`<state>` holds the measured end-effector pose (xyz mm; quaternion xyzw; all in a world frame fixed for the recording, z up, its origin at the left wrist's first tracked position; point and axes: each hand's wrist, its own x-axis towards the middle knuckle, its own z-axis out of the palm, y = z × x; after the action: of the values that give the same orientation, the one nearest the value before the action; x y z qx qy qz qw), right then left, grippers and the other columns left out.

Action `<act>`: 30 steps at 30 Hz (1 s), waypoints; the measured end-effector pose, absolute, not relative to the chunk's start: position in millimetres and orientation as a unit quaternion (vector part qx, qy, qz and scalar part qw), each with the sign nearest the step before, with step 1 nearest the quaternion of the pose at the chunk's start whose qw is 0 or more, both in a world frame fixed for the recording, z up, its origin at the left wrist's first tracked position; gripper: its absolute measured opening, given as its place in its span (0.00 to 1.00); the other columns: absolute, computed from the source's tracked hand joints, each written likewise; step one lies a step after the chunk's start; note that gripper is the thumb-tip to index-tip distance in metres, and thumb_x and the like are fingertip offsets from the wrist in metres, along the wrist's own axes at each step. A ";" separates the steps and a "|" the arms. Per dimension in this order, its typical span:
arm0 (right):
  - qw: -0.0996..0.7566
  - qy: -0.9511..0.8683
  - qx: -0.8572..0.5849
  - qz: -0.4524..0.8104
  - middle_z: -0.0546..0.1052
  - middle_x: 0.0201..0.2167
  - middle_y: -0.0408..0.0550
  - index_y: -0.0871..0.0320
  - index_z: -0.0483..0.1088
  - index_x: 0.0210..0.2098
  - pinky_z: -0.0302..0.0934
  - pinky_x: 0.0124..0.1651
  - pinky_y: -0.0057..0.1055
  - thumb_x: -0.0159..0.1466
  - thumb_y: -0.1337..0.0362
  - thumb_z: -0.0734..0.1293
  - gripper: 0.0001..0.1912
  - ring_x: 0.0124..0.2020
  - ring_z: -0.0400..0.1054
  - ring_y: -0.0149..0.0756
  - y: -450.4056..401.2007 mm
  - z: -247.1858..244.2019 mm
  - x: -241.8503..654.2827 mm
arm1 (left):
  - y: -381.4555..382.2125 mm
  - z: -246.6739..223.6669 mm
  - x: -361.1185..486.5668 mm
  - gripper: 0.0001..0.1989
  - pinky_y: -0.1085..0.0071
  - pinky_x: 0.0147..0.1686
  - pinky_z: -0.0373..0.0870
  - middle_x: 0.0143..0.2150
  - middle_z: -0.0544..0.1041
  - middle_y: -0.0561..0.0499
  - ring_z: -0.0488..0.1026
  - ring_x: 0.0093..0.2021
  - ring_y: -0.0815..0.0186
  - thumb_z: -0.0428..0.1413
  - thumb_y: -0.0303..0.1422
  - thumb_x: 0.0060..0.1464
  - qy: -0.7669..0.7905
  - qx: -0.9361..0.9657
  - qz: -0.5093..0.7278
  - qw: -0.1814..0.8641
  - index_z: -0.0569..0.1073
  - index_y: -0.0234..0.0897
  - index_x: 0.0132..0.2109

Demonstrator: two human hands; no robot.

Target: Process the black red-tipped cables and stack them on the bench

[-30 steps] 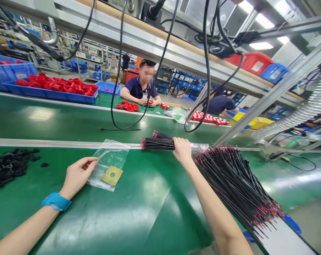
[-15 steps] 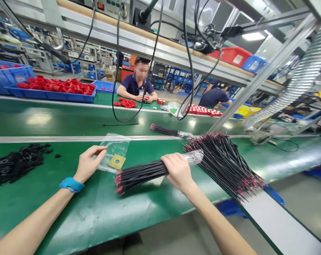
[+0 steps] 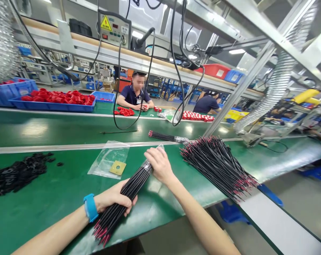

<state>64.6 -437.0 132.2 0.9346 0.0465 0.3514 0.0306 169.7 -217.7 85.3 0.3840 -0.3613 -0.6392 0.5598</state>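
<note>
A bundle of black wires (image 3: 135, 182) with red tips slants over the green bench, red ends toward the front edge. Around its middle my left hand (image 3: 120, 198) is wrapped, with a blue band on the wrist. My right hand (image 3: 159, 164) grips the far end, where clear plastic film covers the wires. Beyond my left hand a clear plastic bag (image 3: 103, 161) lies flat with a yellow square plate (image 3: 118, 168) that has a hole. To the right is a large pile of black wires (image 3: 216, 166) with red ends.
Black small parts (image 3: 16, 173) are heaped at the left. A smaller wire bundle (image 3: 165, 136) lies past the metal strip. A blue tray (image 3: 54, 106) holds red parts. Cables hang over the bench. A person (image 3: 136, 94) sits opposite, holding a red part.
My left hand has left the plastic bag and taken hold of the wire bundle. The bundle has turned from nearly level to steeply slanted, and my right hand has shifted to its film-covered end.
</note>
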 end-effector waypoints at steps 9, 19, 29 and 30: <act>-0.641 -0.198 0.643 0.370 0.76 0.46 0.57 0.62 0.70 0.50 0.65 0.50 0.38 0.61 0.47 0.63 0.28 0.45 0.72 0.41 -490.4 76.3 108.9 | -223.3 74.4 180.8 0.16 0.72 0.21 0.69 0.31 0.70 0.51 0.68 0.23 0.70 0.60 0.27 0.43 -0.314 0.406 -0.612 0.601 0.63 0.34 0.39; -0.637 -0.261 0.605 0.401 0.78 0.32 0.49 0.61 0.76 0.31 0.64 0.43 0.34 0.52 0.52 0.71 0.17 0.35 0.70 0.39 -493.6 66.6 111.3 | -224.1 76.4 178.2 0.20 0.71 0.22 0.68 0.32 0.70 0.51 0.68 0.24 0.69 0.60 0.28 0.45 -0.284 0.461 -0.630 0.558 0.63 0.36 0.45; -0.628 -0.308 0.561 0.443 0.78 0.31 0.49 0.62 0.75 0.30 0.64 0.42 0.31 0.52 0.53 0.69 0.17 0.35 0.71 0.38 -498.1 63.8 115.4 | -223.1 71.6 166.2 0.21 0.75 0.23 0.62 0.33 0.64 0.51 0.62 0.24 0.74 0.57 0.30 0.49 -0.224 0.367 -0.673 0.601 0.67 0.34 0.51; -0.638 -0.305 0.558 0.434 0.79 0.32 0.50 0.62 0.75 0.31 0.64 0.42 0.31 0.52 0.52 0.70 0.18 0.36 0.72 0.37 -498.7 64.1 113.7 | -222.6 70.3 166.2 0.24 0.75 0.22 0.61 0.33 0.63 0.52 0.61 0.24 0.75 0.57 0.30 0.49 -0.216 0.351 -0.679 0.607 0.66 0.35 0.55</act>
<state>113.7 -498.7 64.1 0.5582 -0.3050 0.4343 -0.6378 166.2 -222.6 70.3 0.3510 -0.2158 -0.6791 0.6075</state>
